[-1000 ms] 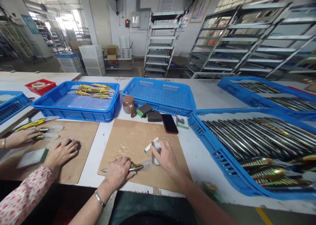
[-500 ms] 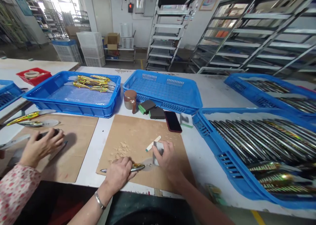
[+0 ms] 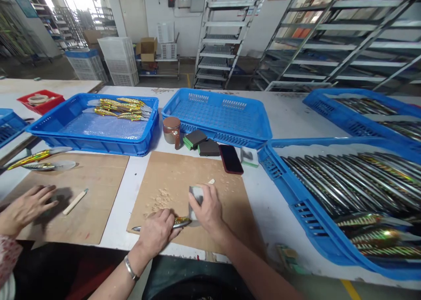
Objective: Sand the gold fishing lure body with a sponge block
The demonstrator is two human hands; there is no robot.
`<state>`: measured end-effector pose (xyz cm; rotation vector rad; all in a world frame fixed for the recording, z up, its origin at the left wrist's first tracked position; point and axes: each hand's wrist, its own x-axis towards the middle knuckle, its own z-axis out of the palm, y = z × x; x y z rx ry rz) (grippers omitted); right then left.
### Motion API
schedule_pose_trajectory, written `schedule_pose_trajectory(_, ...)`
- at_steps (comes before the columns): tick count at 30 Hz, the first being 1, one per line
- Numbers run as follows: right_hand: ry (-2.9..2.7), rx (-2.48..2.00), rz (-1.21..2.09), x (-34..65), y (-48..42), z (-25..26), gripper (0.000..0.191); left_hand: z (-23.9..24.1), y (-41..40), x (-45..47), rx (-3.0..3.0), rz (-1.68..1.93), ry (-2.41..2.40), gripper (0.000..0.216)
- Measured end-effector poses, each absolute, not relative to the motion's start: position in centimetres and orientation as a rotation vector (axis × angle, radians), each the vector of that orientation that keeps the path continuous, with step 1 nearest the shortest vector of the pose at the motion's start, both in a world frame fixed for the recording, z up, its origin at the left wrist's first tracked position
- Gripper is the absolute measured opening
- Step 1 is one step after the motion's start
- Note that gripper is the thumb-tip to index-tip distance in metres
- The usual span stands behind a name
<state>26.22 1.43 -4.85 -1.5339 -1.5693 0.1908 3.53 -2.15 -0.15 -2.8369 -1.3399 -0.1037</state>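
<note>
My left hand (image 3: 155, 230) is wrapped over a gold and silver fishing lure (image 3: 182, 222), pressing it to a cardboard sheet (image 3: 184, 170). The lure's dark, pointed end sticks out to the left, and its other end points right. A grey sanding block (image 3: 194, 197) is gripped in my right hand (image 3: 209, 210), held on edge at the lure's right end. I cannot tell whether block and lure touch. Past my right fingers shows the tip of a pale-handled tool (image 3: 212, 181), mostly hidden. Small shavings (image 3: 160, 199) lie scattered on the cardboard.
Ahead stand a brown mug (image 3: 171, 131), dark-and-green sponge blocks (image 3: 208, 148) and a phone (image 3: 230, 158). A blue tray (image 3: 279, 173) of lures is at right; another blue tray (image 3: 217, 116) sits behind. At left, a co-worker's hand (image 3: 28, 208) rests near a second tool (image 3: 75, 202).
My right hand has moved left with the sanding block, up to the lure's end, covering its clear tail and most of the pale tool. The co-worker's hand has drawn back left.
</note>
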Motion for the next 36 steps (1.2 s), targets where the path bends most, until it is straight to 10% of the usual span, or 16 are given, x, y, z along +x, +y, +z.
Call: schedule_pose_trajectory(36,-1.725,-1.400,0.271,26.8,1.7,-4.3,0.032,-1.2,-2.4,3.4,-2.786,-0.212,-1.236,0.029)
